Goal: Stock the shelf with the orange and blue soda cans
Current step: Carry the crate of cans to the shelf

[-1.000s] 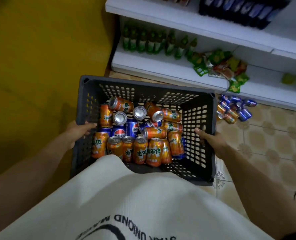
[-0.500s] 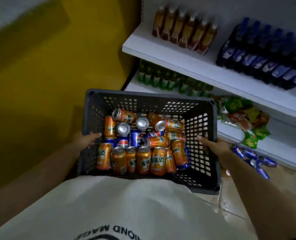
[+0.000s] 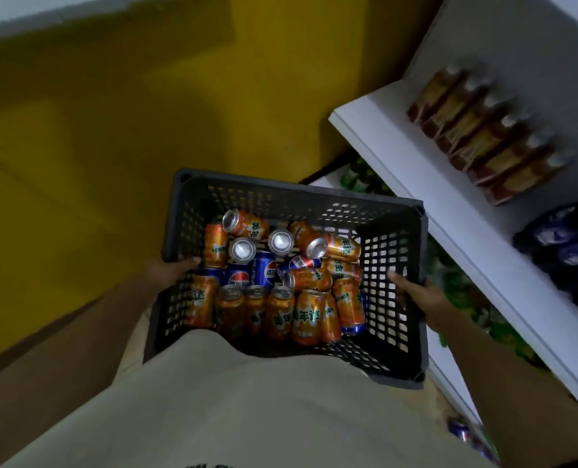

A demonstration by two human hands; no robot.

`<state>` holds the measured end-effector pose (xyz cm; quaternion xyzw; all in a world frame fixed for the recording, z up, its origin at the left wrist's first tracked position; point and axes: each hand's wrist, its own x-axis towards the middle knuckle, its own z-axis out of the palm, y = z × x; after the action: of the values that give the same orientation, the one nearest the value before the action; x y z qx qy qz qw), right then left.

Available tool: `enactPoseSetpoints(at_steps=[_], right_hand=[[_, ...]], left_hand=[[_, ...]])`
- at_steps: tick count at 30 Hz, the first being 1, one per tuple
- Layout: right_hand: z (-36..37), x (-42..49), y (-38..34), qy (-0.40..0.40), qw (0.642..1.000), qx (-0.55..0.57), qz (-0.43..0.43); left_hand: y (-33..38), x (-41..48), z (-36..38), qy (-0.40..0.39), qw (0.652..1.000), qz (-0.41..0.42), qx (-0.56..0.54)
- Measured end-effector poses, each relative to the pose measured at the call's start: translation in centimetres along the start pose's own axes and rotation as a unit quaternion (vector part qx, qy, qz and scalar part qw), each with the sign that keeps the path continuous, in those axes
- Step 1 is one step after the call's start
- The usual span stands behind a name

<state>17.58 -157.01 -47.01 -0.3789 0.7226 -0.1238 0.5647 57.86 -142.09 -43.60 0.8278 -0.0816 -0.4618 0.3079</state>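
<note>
A dark grey slotted crate [image 3: 294, 194] is held in front of my body, lifted off the floor. Inside lie several orange soda cans [image 3: 306, 315] and a few blue soda cans [image 3: 265, 270], some upright, some on their sides. My left hand [image 3: 171, 270] grips the crate's left wall, fingers curled over its rim. On the right wall, my right hand [image 3: 416, 293] grips the rim. The white shelf [image 3: 392, 153] runs diagonally at the right, beside the crate.
Brown drink bottles [image 3: 483, 136] and dark blue bottles [image 3: 571, 251] stand in rows on the upper shelf board. Green bottles [image 3: 358, 179] and green packets [image 3: 463, 292] sit on the board below. A yellow wall [image 3: 111, 113] fills the left. Loose blue cans [image 3: 461, 432] lie on the floor at lower right.
The crate has risen with both hands on it, and my view has swung left and tilted. The upper shelf now runs diagonally on the right, close to the crate.
</note>
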Motion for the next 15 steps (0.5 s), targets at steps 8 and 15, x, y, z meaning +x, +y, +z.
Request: enactPoseSetpoints(at_steps=[8, 15], right_hand=[[4.0, 5.8, -10.9, -0.056, 0.993, -0.101, -0.023], [6.7, 11.8, -19.4, -0.112, 0.982, -0.150, -0.024]], left_hand=[[1.3, 4.2, -1.0, 0.041, 0.998, -0.012, -0.047], [2.5, 7.6, -0.6, 0.111, 0.990, -0.059, -0.066]])
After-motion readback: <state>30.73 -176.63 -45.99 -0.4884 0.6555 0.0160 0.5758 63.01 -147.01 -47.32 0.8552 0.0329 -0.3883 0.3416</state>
